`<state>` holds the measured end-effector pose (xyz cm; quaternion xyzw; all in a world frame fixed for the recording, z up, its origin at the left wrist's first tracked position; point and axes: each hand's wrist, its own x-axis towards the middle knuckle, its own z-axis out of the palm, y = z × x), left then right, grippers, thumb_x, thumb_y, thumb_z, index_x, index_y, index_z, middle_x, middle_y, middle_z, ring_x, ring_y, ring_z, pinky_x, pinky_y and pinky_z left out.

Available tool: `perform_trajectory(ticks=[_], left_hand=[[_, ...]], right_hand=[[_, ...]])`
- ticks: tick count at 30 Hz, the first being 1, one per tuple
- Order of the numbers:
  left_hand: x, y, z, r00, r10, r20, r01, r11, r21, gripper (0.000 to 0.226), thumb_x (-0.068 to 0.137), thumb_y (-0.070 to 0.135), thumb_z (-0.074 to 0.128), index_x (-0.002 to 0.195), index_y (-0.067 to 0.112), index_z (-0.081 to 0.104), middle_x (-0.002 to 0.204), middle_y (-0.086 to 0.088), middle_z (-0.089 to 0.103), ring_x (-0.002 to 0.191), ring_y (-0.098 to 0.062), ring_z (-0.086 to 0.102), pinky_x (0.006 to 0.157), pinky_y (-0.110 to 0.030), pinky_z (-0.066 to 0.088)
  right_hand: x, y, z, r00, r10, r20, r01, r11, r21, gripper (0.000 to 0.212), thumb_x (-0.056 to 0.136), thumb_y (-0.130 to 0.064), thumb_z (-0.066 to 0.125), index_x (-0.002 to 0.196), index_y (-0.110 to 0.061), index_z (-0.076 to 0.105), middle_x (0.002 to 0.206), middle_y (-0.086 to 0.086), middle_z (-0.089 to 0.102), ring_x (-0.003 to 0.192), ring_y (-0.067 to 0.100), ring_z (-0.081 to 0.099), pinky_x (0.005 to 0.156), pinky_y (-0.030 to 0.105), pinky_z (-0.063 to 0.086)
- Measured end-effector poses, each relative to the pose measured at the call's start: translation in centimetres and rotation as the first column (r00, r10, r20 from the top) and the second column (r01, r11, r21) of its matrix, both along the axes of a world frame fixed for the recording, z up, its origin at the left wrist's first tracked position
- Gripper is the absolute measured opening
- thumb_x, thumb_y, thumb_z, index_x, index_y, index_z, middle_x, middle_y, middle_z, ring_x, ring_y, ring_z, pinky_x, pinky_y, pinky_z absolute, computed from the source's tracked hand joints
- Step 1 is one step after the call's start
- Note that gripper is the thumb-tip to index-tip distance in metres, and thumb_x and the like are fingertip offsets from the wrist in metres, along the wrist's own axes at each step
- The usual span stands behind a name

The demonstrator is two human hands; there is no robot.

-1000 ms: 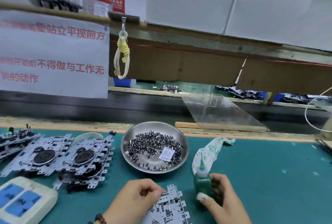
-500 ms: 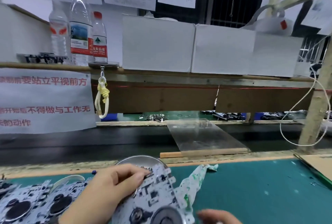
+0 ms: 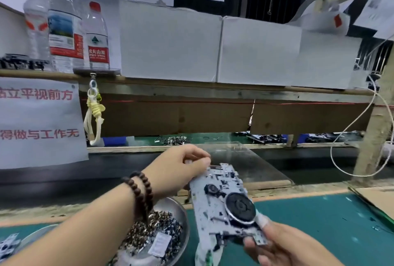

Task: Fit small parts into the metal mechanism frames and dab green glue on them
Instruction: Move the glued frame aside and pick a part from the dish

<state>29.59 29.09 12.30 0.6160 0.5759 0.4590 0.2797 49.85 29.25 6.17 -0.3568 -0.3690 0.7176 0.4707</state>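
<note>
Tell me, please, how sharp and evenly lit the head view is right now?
Head view: wide-angle bending bows the shelf edge; the frame held in both hands is fairly sharp, the right hand smeared at the bottom edge; the upper right corner is washed out; the bowl shows soft glare.

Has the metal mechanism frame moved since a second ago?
Yes. The silver metal mechanism frame was low, nearer than the round steel parts bowl; now both hands hold it up, right of the bowl, toward the conveyor.
</note>
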Motion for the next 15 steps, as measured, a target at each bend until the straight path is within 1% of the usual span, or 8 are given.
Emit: perform_trajectory(ticks=[1, 2, 4, 6, 7, 10, 13, 15], left_hand=[[-0.4, 0.7, -0.2, 0.999, 0.036, 0.014, -0.036, 0.999, 0.000, 0.019, 0.090, 0.032, 0.054, 0.107, 0.026, 0.059, 0.101, 0.008, 0.062, 0.089, -0.005, 0.061, 0.073, -0.022, 0.054], [-0.7, 1.0, -0.6, 0.996, 0.071, 0.058, -0.069, 0.997, -0.026, 0.024, 0.090, 0.033, 0.053, 0.112, 0.026, 0.054, 0.105, 0.007, 0.059, 0.093, -0.006, 0.059, 0.071, -0.022, 0.054], [-0.9, 1.6, -2.1, 0.968, 0.100, 0.231, -0.066, 0.987, -0.148, 0.032, 0.090, 0.032, 0.055, 0.119, 0.020, 0.049, 0.106, 0.001, 0.058, 0.092, -0.010, 0.060, 0.063, -0.022, 0.055], [-0.4, 2.2, -3.8, 0.920, 0.086, 0.382, 0.023, 0.962, -0.272, 0.035, 0.089, 0.028, 0.057, 0.121, 0.015, 0.048, 0.101, -0.008, 0.061, 0.079, -0.015, 0.065, 0.055, -0.022, 0.054], [-0.1, 2.8, -4.6, 0.903, 0.080, 0.422, 0.057, 0.951, -0.304, 0.035, 0.090, 0.025, 0.057, 0.122, 0.013, 0.048, 0.099, -0.012, 0.062, 0.072, -0.016, 0.066, 0.052, -0.021, 0.054], [0.6, 5.1, -6.1, 0.889, 0.068, 0.452, 0.091, 0.943, -0.321, 0.033, 0.092, 0.013, 0.054, 0.124, 0.010, 0.046, 0.106, -0.019, 0.061, 0.062, -0.015, 0.065, 0.050, -0.021, 0.053], [0.6, 7.7, -6.9, 0.891, 0.102, 0.443, 0.054, 0.944, -0.326, 0.031, 0.091, 0.000, 0.051, 0.121, 0.006, 0.047, 0.090, -0.017, 0.060, 0.061, -0.016, 0.060, 0.048, -0.019, 0.052], [0.3, 9.2, -7.6, 0.888, 0.134, 0.441, 0.032, 0.936, -0.350, 0.028, 0.091, -0.007, 0.048, 0.117, 0.004, 0.047, 0.080, -0.016, 0.058, 0.057, -0.016, 0.057, 0.042, -0.018, 0.049]], right_hand=[[1.5, 0.5, 0.0, 0.991, 0.125, -0.049, -0.124, 0.992, 0.009, 0.029, 0.058, -0.010, 0.065, 0.078, 0.009, 0.073, 0.073, 0.026, 0.066, 0.049, 0.026, 0.065, 0.034, 0.024, 0.048], [1.0, 0.1, 0.5, 0.971, 0.235, -0.044, -0.235, 0.972, -0.010, 0.026, 0.063, -0.008, 0.063, 0.081, 0.010, 0.071, 0.074, 0.026, 0.066, 0.049, 0.025, 0.065, 0.034, 0.024, 0.048], [0.5, 2.1, 0.8, 0.990, 0.137, -0.034, -0.137, 0.991, 0.002, 0.018, 0.078, -0.003, 0.058, 0.087, 0.010, 0.065, 0.072, 0.024, 0.067, 0.049, 0.021, 0.065, 0.034, 0.021, 0.048], [0.3, 5.0, -0.3, 0.994, 0.110, -0.018, -0.109, 0.993, 0.036, 0.016, 0.087, -0.003, 0.051, 0.088, 0.009, 0.062, 0.070, 0.018, 0.068, 0.051, 0.016, 0.066, 0.038, 0.018, 0.050], [0.1, 6.3, -0.7, 0.995, 0.096, 0.016, -0.096, 0.994, 0.044, 0.016, 0.089, -0.003, 0.051, 0.089, 0.009, 0.062, 0.070, 0.016, 0.068, 0.053, 0.014, 0.066, 0.041, 0.017, 0.051], [-1.5, 9.2, -1.8, 0.989, 0.120, 0.085, -0.124, 0.991, 0.045, 0.015, 0.091, -0.005, 0.052, 0.091, 0.008, 0.060, 0.069, 0.015, 0.068, 0.054, 0.011, 0.066, 0.046, 0.016, 0.052], [-2.5, 11.6, -2.5, 0.986, 0.107, 0.126, -0.110, 0.994, 0.015, 0.013, 0.092, -0.003, 0.051, 0.092, 0.008, 0.059, 0.069, 0.015, 0.068, 0.052, 0.011, 0.065, 0.045, 0.016, 0.052], [-2.7, 13.2, -3.2, 0.981, 0.100, 0.165, -0.100, 0.995, -0.009, 0.014, 0.091, -0.006, 0.055, 0.097, 0.007, 0.058, 0.075, 0.015, 0.067, 0.054, 0.012, 0.067, 0.045, 0.017, 0.052]])
